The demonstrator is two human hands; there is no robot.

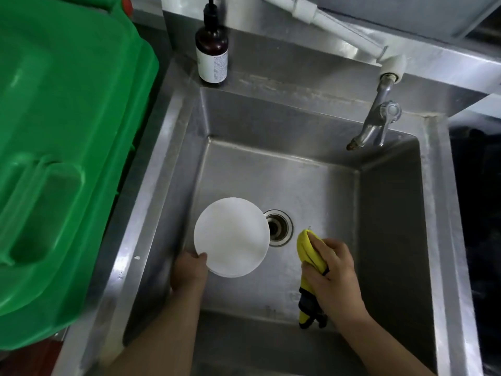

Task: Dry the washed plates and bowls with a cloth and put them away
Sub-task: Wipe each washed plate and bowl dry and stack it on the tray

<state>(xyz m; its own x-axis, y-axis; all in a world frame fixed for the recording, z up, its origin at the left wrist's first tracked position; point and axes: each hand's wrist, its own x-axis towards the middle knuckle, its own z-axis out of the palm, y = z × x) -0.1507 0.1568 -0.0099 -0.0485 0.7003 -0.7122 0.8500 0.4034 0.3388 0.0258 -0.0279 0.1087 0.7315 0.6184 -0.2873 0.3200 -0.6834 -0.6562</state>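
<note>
A round white plate (231, 236) is held over the steel sink (320, 185), left of the drain. My left hand (188, 271) grips the plate by its lower left rim, thumb on top. My right hand (330, 270) holds a folded yellow cloth (309, 252) with a dark edge that hangs down below the palm. The cloth is to the right of the plate and does not touch it.
The drain (279, 227) sits mid-basin. A tap (375, 123) juts over the back right corner. A brown pump bottle (212, 50) stands on the back ledge. A large green bin lid (59, 147) fills the left side.
</note>
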